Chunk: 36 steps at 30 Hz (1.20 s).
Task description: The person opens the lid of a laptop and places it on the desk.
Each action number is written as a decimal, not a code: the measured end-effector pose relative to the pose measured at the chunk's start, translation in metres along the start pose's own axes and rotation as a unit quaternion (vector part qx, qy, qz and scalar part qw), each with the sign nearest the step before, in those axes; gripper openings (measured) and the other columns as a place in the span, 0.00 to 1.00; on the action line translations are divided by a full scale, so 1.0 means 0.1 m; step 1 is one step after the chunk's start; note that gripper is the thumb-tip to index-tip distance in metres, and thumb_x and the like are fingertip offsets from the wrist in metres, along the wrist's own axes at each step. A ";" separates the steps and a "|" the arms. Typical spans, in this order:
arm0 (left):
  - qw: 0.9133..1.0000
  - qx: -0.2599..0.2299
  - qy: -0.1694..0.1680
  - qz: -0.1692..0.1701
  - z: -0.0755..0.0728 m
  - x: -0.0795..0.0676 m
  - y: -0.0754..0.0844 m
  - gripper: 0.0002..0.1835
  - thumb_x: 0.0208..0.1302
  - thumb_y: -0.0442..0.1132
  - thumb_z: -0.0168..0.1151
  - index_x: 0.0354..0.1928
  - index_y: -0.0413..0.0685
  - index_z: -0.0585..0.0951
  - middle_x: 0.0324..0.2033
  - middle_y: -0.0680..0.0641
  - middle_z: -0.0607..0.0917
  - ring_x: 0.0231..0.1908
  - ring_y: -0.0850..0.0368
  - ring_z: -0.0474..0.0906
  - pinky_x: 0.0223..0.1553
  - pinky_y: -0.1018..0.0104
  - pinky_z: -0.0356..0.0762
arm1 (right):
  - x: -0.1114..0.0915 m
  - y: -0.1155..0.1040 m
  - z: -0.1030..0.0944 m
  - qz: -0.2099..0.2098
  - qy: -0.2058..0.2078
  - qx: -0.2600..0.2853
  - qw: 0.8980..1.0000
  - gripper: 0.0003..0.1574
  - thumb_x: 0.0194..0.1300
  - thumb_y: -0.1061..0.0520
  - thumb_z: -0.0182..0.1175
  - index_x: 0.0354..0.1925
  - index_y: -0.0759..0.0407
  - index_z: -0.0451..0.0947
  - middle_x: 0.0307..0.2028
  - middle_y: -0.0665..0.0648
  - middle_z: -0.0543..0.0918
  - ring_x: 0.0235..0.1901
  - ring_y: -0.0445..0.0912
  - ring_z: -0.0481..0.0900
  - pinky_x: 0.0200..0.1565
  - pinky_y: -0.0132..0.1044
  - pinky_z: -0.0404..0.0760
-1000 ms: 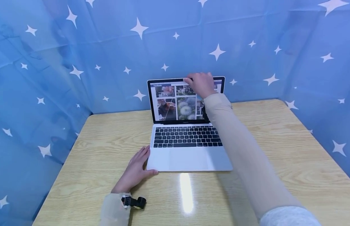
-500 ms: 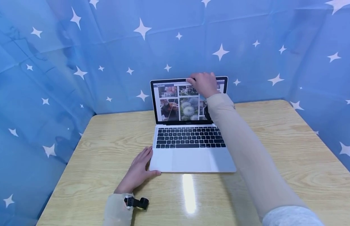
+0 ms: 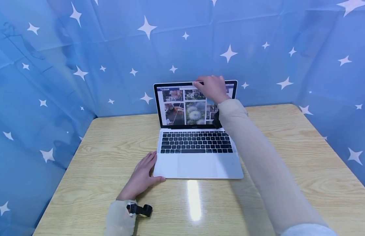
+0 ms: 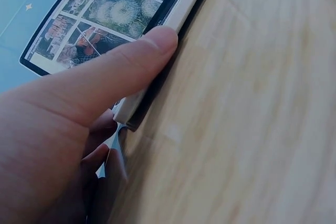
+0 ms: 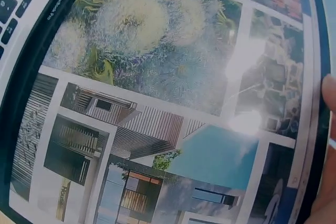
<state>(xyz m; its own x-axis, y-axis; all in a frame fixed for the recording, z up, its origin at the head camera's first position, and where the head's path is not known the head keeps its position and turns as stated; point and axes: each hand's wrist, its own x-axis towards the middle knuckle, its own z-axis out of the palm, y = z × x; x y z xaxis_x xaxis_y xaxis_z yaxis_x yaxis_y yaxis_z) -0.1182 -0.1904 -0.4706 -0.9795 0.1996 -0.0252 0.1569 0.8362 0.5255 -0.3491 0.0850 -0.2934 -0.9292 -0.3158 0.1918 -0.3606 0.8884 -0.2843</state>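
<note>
An opened silver laptop (image 3: 197, 164) sits on the wooden table, its lit screen (image 3: 174, 113) showing a web page of photos and its black keyboard (image 3: 197, 142) uncovered. My left hand (image 3: 142, 175) holds the front left corner of the base, with the fingers along the left side and the thumb (image 4: 152, 45) against the front edge. At the top edge of the screen, right of its middle, my right hand (image 3: 213, 88) grips the lid. Its thumb lies on the front of the bezel and the other fingers pass behind, where they are hidden. My right forearm covers part of the laptop's right side.
A pale wooden table (image 3: 111, 141) spreads around the laptop. Blue cloth (image 3: 117, 49) with white stars hangs close behind it and on both sides. A black strap with a small camera (image 3: 141, 209) is on my left wrist. Bright light reflects off the front tabletop.
The whole head view shifts slightly right, then back left. Both hands keep their places on the laptop, and the screen's tilt looks the same.
</note>
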 end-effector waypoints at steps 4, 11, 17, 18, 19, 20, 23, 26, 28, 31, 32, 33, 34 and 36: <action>1.000 0.001 0.000 -0.001 0.01 0.01 0.00 0.55 0.41 0.70 0.60 0.67 0.46 0.53 0.67 0.50 0.50 0.67 0.52 0.39 0.64 0.52 0.38 | -0.05 0.02 0.00 -0.008 0.008 0.025 1.000 0.29 0.64 0.34 0.40 0.57 0.43 0.70 0.52 0.49 0.76 0.56 0.51 0.66 0.61 0.53 0.45; 1.000 -0.004 -0.017 0.004 0.01 0.01 0.02 0.56 0.41 0.68 0.61 0.68 0.46 0.51 0.68 0.49 0.48 0.67 0.52 0.37 0.64 0.51 0.36 | -0.15 0.15 0.03 -0.034 0.071 0.056 0.995 0.25 0.66 0.40 0.43 0.54 0.48 0.73 0.51 0.51 0.74 0.53 0.48 0.69 0.62 0.49 0.51; 1.000 -0.019 -0.025 0.003 -0.02 0.01 0.00 0.57 0.41 0.68 0.62 0.68 0.46 0.49 0.68 0.49 0.48 0.67 0.51 0.37 0.63 0.49 0.35 | -0.27 0.30 0.07 -0.075 0.128 -0.023 0.989 0.25 0.68 0.43 0.43 0.55 0.53 0.72 0.54 0.56 0.71 0.56 0.51 0.65 0.61 0.47 0.53; 1.000 -0.020 -0.021 0.004 -0.02 0.02 0.00 0.57 0.41 0.68 0.61 0.68 0.46 0.50 0.68 0.48 0.48 0.67 0.50 0.37 0.63 0.49 0.35 | -0.30 0.32 0.07 -0.076 0.133 -0.034 0.988 0.25 0.68 0.43 0.42 0.56 0.53 0.71 0.56 0.56 0.70 0.57 0.51 0.63 0.62 0.47 0.50; 1.000 -0.020 -0.018 0.007 -0.02 0.02 -0.01 0.56 0.42 0.68 0.61 0.68 0.46 0.50 0.68 0.47 0.49 0.67 0.50 0.37 0.63 0.49 0.35 | -0.32 0.34 0.06 -0.078 0.139 -0.042 0.986 0.26 0.68 0.43 0.42 0.56 0.53 0.70 0.57 0.56 0.68 0.59 0.51 0.62 0.63 0.47 0.48; 1.000 -0.023 -0.014 0.005 -0.03 0.02 -0.01 0.56 0.42 0.68 0.60 0.68 0.46 0.50 0.68 0.48 0.49 0.67 0.50 0.38 0.63 0.49 0.35 | -0.34 0.35 0.06 -0.080 0.147 -0.046 0.985 0.26 0.68 0.43 0.42 0.57 0.53 0.70 0.59 0.57 0.67 0.60 0.51 0.61 0.64 0.47 0.47; 0.999 -0.032 -0.002 0.008 -0.01 0.03 -0.02 0.52 0.47 0.67 0.58 0.68 0.47 0.51 0.67 0.46 0.50 0.67 0.49 0.40 0.63 0.49 0.36 | -0.43 0.42 0.04 -0.083 0.167 -0.037 0.982 0.26 0.68 0.44 0.43 0.58 0.55 0.69 0.61 0.57 0.64 0.61 0.51 0.58 0.65 0.45 0.43; 0.998 -0.056 0.009 0.002 0.01 0.03 -0.02 0.48 0.51 0.64 0.57 0.69 0.50 0.50 0.67 0.46 0.51 0.66 0.49 0.42 0.63 0.48 0.38 | -0.59 0.50 0.02 -0.084 0.173 -0.019 0.981 0.26 0.68 0.45 0.43 0.58 0.56 0.69 0.62 0.58 0.62 0.62 0.52 0.57 0.65 0.46 0.43; 0.997 -0.072 0.015 -0.002 0.01 0.04 -0.02 0.47 0.53 0.62 0.56 0.69 0.50 0.49 0.67 0.46 0.50 0.66 0.48 0.43 0.62 0.46 0.40 | -0.74 0.56 -0.01 -0.083 0.169 -0.013 0.982 0.26 0.68 0.45 0.43 0.59 0.56 0.68 0.63 0.58 0.61 0.62 0.53 0.57 0.65 0.47 0.44; 0.996 -0.088 0.020 -0.015 0.00 0.04 -0.03 0.46 0.54 0.61 0.56 0.69 0.52 0.48 0.68 0.49 0.50 0.66 0.47 0.43 0.62 0.45 0.41 | -0.97 0.64 -0.04 -0.082 0.150 -0.017 0.985 0.27 0.68 0.45 0.43 0.60 0.56 0.66 0.63 0.59 0.60 0.62 0.54 0.56 0.64 0.48 0.44; 0.995 -0.092 0.020 -0.019 0.00 0.04 -0.03 0.46 0.54 0.61 0.56 0.69 0.52 0.48 0.68 0.49 0.50 0.66 0.47 0.43 0.62 0.45 0.41 | -1.05 0.68 -0.04 -0.086 0.147 -0.018 0.985 0.28 0.68 0.45 0.44 0.60 0.57 0.66 0.63 0.60 0.61 0.62 0.55 0.56 0.64 0.49 0.45; 0.995 -0.094 0.020 -0.024 -0.01 0.05 -0.02 0.46 0.55 0.61 0.56 0.69 0.52 0.47 0.68 0.50 0.50 0.66 0.47 0.43 0.62 0.45 0.41 | -1.13 0.71 -0.03 -0.087 0.142 -0.019 0.986 0.27 0.68 0.46 0.44 0.60 0.58 0.66 0.62 0.61 0.61 0.62 0.56 0.57 0.64 0.50 0.46; 0.995 -0.097 0.020 -0.030 -0.01 0.05 -0.02 0.46 0.55 0.61 0.55 0.69 0.53 0.47 0.68 0.50 0.50 0.66 0.47 0.43 0.62 0.44 0.41 | -1.20 0.75 -0.01 -0.084 0.135 -0.018 0.987 0.28 0.68 0.45 0.44 0.60 0.58 0.66 0.62 0.61 0.62 0.61 0.56 0.57 0.63 0.51 0.48; 0.992 -0.110 0.024 -0.048 -0.01 0.05 -0.02 0.46 0.56 0.61 0.55 0.69 0.54 0.46 0.67 0.52 0.52 0.66 0.47 0.43 0.62 0.44 0.42 | -1.36 0.82 0.04 -0.077 0.120 -0.005 0.990 0.28 0.68 0.46 0.44 0.60 0.59 0.66 0.62 0.62 0.62 0.60 0.58 0.58 0.61 0.53 0.52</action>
